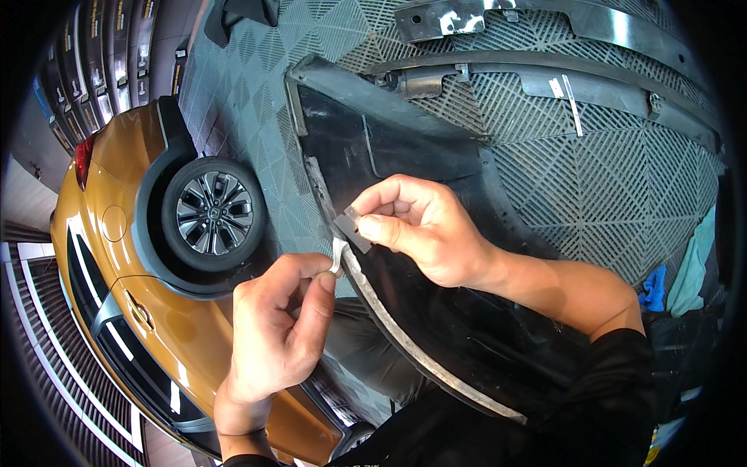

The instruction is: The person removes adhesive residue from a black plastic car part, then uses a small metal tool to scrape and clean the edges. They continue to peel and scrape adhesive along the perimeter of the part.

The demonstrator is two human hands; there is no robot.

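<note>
A large black plastic car panel (412,156) lies in front of me, its near rim curving from upper left to lower right. Along that rim runs a greyish-white strip of adhesive tape (416,342). My left hand (276,327) pinches a loose, curled white end of tape (338,253) between thumb and forefinger, at the rim. Just beyond it, my right hand (428,233) grips a small flat grey scraper blade (353,233) between thumb and fingers. The blade's edge is at the rim beside the lifted tape; whether it touches cannot be made out.
A gold car (132,249) stands close on the left, its rear wheel (214,214) near the panel. More dark trim pieces (529,82) lie on the grey grid floor (576,202) at the far right. Blue and pale green cloths (692,265) are at the right edge.
</note>
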